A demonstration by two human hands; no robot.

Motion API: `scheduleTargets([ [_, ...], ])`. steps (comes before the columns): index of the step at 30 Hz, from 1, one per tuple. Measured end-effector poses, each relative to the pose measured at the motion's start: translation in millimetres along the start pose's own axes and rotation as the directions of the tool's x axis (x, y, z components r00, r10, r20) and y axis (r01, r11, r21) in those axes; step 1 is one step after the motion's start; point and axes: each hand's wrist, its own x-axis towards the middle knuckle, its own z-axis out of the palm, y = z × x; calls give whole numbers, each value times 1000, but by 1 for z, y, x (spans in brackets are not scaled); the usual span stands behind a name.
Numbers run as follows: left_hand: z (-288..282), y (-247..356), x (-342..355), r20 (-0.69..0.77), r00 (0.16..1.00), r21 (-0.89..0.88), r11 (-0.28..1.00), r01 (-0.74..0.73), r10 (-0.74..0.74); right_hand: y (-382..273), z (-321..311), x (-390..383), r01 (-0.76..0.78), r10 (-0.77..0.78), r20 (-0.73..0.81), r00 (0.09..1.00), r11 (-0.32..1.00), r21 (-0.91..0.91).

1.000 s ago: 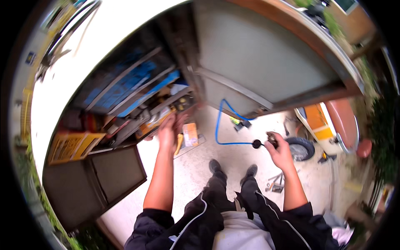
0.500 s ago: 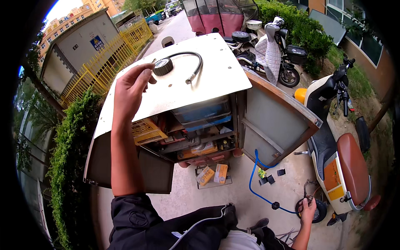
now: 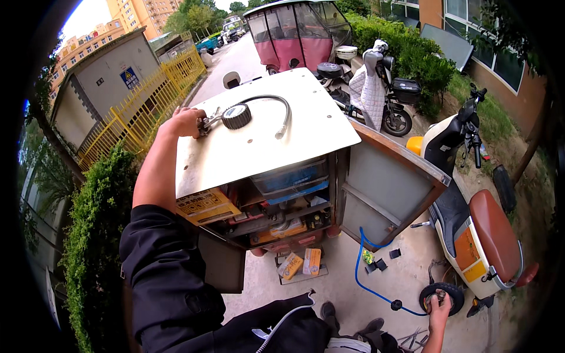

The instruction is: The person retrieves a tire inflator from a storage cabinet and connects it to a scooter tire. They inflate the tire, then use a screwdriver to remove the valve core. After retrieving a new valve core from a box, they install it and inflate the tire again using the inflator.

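Head view, looking down over an open metal cabinet (image 3: 376,194) on a paved yard. Left hand (image 3: 187,122) is stretched up onto the cabinet's flat white top (image 3: 247,153), fingers closed around the metal handle end of a tyre inflator (image 3: 232,116). Its round black gauge lies just beside the hand, flat on the top. A black hose (image 3: 281,109) arcs from the gauge across the top and ends near the middle of the panel.

Right hand (image 3: 438,306) is low at the bottom edge, wrapped over the small front wheel (image 3: 441,292) of a white scooter (image 3: 471,235); whether it grips the tyre or something small against it cannot be told (too small at the rim). A blue hose (image 3: 368,282) runs along the ground from the cabinet's foot to a black fitting just beside that wheel.

Cabinet door (image 3: 382,188) hangs open to the right. Shelves inside hold a yellow box (image 3: 206,206), blue plastic drawers (image 3: 291,179) and mixed clutter. Two small yellow cartons (image 3: 300,263) lie on the ground in front.

Behind the cabinet: a parked scooter with a quilted cover (image 3: 374,88), a red enclosed tricycle (image 3: 294,32), a yellow fence (image 3: 141,112) and hedges (image 3: 94,235) to the left.
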Motion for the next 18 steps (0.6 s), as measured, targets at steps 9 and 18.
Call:
scheduleTargets([
  [9,-61,22,-51,67,987,-627,776,-73,147,-18,53,12,65,-42,168,985,989,-133],
  [18,-124,102,-173,-322,946,-918,235,-320,28,-67,49,9,275,-328,335,883,941,197],
])
